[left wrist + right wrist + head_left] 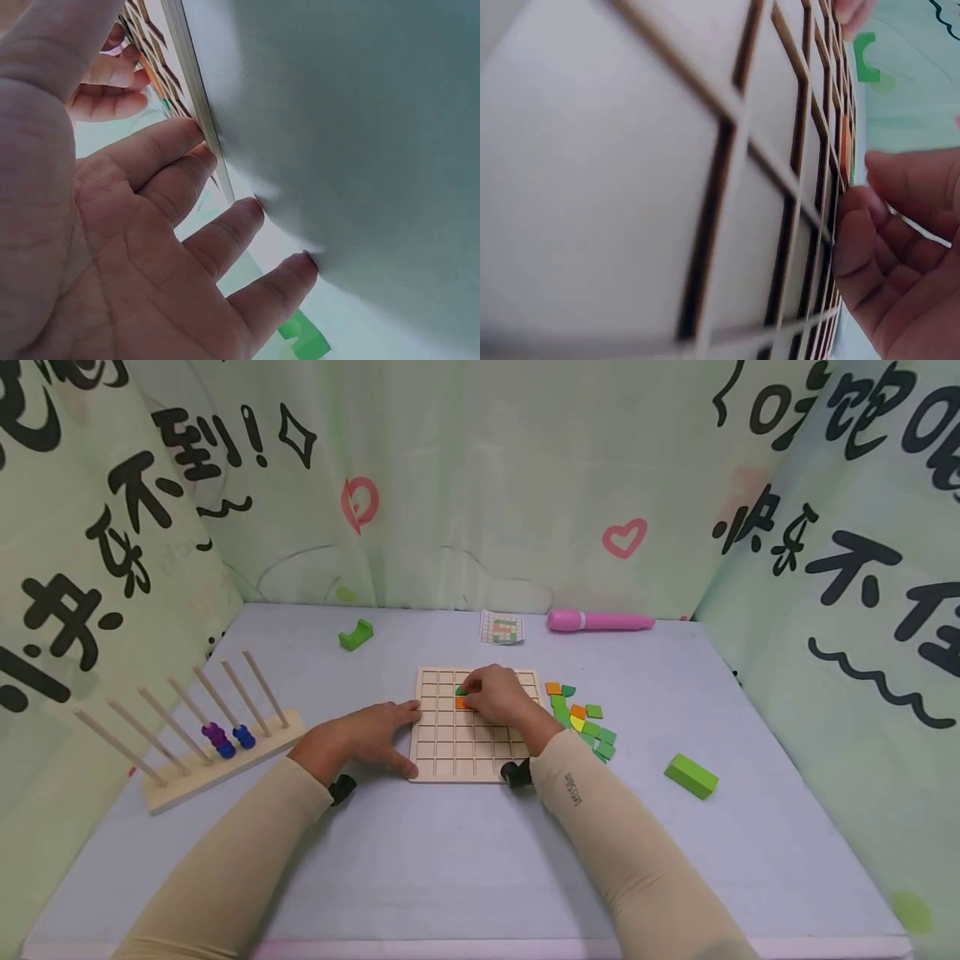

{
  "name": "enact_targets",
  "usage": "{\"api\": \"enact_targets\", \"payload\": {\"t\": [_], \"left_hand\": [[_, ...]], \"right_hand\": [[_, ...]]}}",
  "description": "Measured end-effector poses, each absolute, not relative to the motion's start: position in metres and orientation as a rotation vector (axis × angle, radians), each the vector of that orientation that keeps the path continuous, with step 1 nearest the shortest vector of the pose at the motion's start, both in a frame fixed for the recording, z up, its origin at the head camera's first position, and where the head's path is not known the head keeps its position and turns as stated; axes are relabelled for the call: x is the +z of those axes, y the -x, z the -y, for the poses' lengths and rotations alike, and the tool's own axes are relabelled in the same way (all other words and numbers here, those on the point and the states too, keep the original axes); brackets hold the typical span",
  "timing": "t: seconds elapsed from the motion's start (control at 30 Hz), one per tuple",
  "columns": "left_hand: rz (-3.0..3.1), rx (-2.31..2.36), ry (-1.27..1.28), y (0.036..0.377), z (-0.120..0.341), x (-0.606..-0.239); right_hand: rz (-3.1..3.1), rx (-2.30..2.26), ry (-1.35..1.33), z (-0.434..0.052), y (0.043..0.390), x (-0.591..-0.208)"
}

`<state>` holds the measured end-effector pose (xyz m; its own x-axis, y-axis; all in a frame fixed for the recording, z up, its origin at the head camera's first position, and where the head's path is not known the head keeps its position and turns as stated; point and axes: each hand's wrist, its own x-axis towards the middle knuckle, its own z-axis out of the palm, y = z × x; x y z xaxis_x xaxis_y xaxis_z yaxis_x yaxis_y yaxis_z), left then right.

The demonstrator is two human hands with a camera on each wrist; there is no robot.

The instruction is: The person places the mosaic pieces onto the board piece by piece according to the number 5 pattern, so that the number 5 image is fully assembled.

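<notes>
Grid board (442, 752) sits mid-worktop (450, 860), left hand (367, 732) splayed against its left edge, right hand (497, 693) bent over green tile (460, 692) and orange tile (461, 702), grip can't tell, printed curtains (487, 485) around; only left wrist view shows left hand palm-side.

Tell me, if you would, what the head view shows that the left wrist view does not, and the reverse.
Only the head view shows the peg stand, its beads, the plain green block at the right and the beige sleeves.
Only the left wrist view shows the palm side of the left hand.
Both share that hand, the right hand, the grid board and the notched green block.
</notes>
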<state>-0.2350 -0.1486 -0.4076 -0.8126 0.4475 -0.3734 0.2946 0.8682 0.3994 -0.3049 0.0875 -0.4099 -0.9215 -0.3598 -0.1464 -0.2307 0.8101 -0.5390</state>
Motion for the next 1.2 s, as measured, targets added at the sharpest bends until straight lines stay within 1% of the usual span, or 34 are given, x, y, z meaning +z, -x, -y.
{"api": "enact_targets", "payload": {"t": [0.37,0.57,0.9,1.2], "left_hand": [[-2.586,0.411,-0.516,0.234,0.145,-0.408],[-2.595,0.408,-0.526,0.235,0.146,-0.408],[-2.597,0.421,-0.542,0.234,0.146,-0.406],[-2.594,0.416,-0.54,0.233,0.144,-0.407]], "right_hand": [[-2.685,-0.981,0.353,-0.135,0.314,-0.402],[-2.65,-1.061,0.242,-0.154,0.317,-0.395],[-2.669,-1.065,0.117,-0.185,0.321,-0.398],[-2.736,-0.894,-0.04,-0.209,0.327,-0.407]]}}
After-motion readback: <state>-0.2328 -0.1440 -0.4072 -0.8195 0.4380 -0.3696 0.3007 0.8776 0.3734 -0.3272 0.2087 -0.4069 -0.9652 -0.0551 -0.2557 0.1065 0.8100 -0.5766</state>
